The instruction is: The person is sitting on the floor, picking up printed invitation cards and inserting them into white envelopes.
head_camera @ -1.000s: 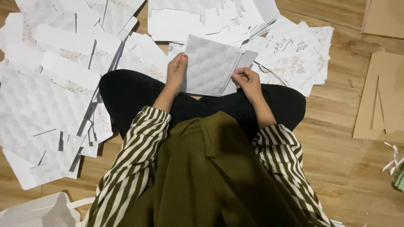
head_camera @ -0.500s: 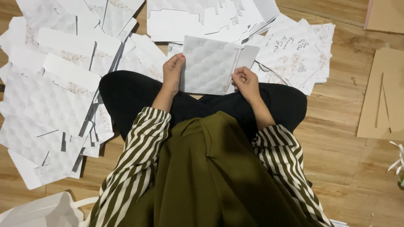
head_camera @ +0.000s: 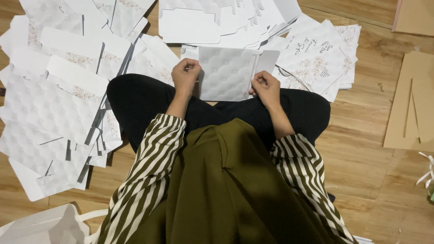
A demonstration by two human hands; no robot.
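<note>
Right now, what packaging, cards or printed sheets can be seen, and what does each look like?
White quilted-pattern card sheet: held between left hand and right hand, above the lap.
Flat white quilted box blanks: piled on the floor, left.
Plain white die-cut blanks: stacked, top centre.
White floral printed sheets: fanned, upper right.
Brown cardboard pieces: far right.

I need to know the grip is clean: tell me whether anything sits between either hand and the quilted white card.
Nothing visible does. The left hand pinches the left edge of the quilted white card and the right hand pinches its right edge, both touching it directly above the lap.
</note>
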